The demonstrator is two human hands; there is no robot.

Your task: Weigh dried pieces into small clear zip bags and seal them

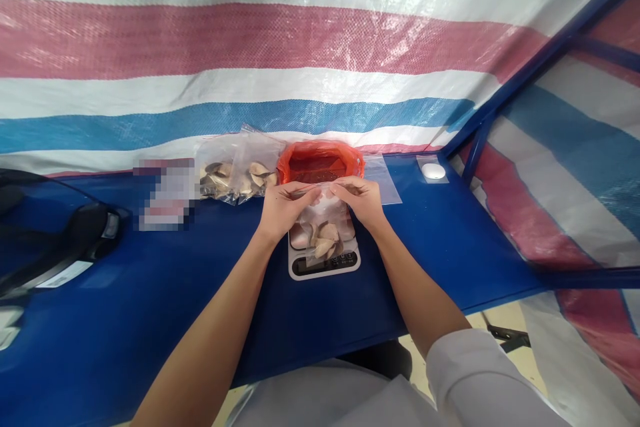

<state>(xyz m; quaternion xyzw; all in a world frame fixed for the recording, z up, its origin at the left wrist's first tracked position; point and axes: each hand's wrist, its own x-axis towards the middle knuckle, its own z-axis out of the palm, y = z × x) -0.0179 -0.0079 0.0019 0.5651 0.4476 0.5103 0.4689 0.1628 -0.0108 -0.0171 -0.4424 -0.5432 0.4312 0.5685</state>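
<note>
the blue table (310, 333) has a white kitchen scale (325, 273) on it, near the person. the small clear bag (320, 217) hangs over the scale, with pale, curved bits (326, 240) at its bottom. i can't tell if the bag touches the scale. the bits hide part of the scale's buttons and maybe some of its screen, so the numbers could be hard to read.

the left hand (283, 209) and the right hand (364, 201) are close together above the back of the scale. each one pinches the bag's top with thumb and finger. i can't see if the top is closed all the way. if it has a gap and the bag tips, bits could fall out onto the scale. if the hands hold it up or push down, the scale could show a wrong number.

just behind the scale is an open orange bag (320, 149). a bump from the hands could squash its mouth. behind and left of the scale, two filled bags (235, 177) lean close together, and a knock could make them slide.
</note>
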